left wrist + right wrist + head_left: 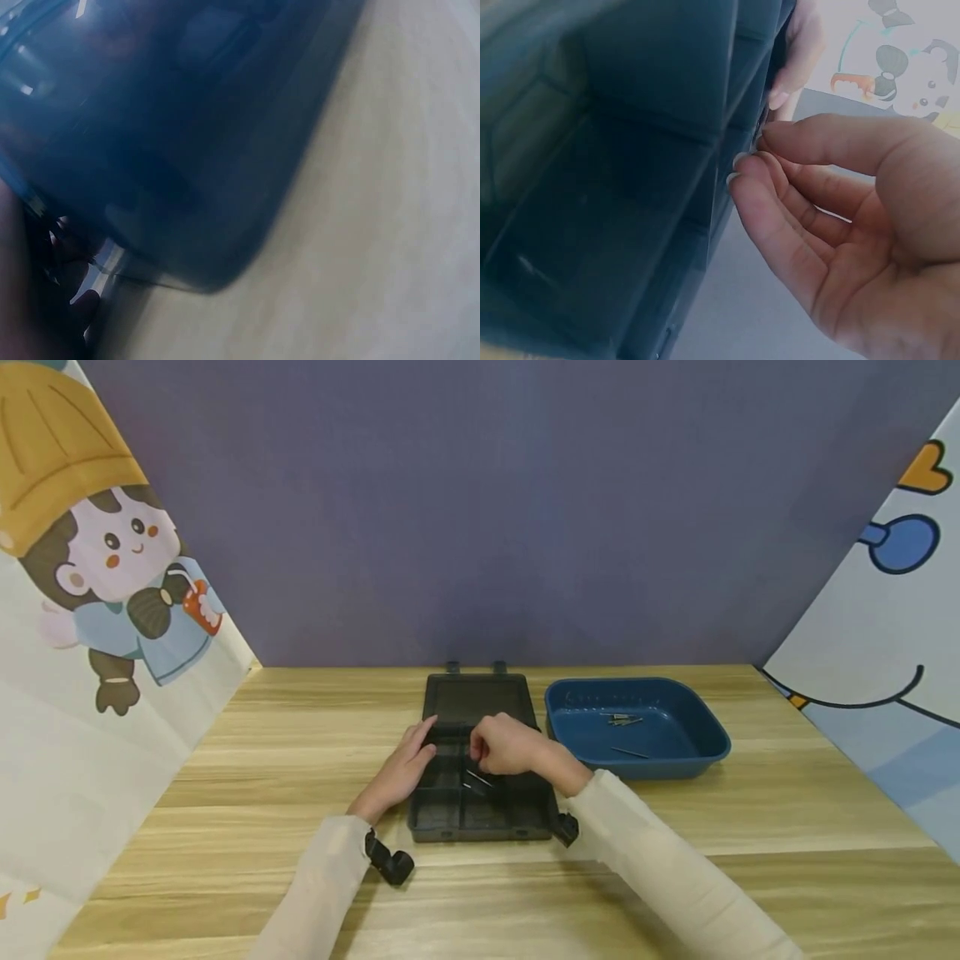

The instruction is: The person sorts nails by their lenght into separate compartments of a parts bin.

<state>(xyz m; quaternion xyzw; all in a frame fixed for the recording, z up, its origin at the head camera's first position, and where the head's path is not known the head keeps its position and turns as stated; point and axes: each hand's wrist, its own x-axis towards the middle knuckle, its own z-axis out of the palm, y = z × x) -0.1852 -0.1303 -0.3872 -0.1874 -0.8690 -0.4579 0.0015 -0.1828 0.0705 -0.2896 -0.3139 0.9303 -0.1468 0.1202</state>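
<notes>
A cream left sleeve (318, 885) is seen left of bottom centre, a creased cream right sleeve (667, 864) at lower right; a black, round-ended left wrist camera (390, 862) and black right wrist camera (566, 829) are worn.

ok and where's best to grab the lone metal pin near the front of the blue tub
Probably pinch the lone metal pin across its middle, from above: it's long and thin, lies apart from the other metal pieces, and the blue tub's wall could block a low approach.
</notes>
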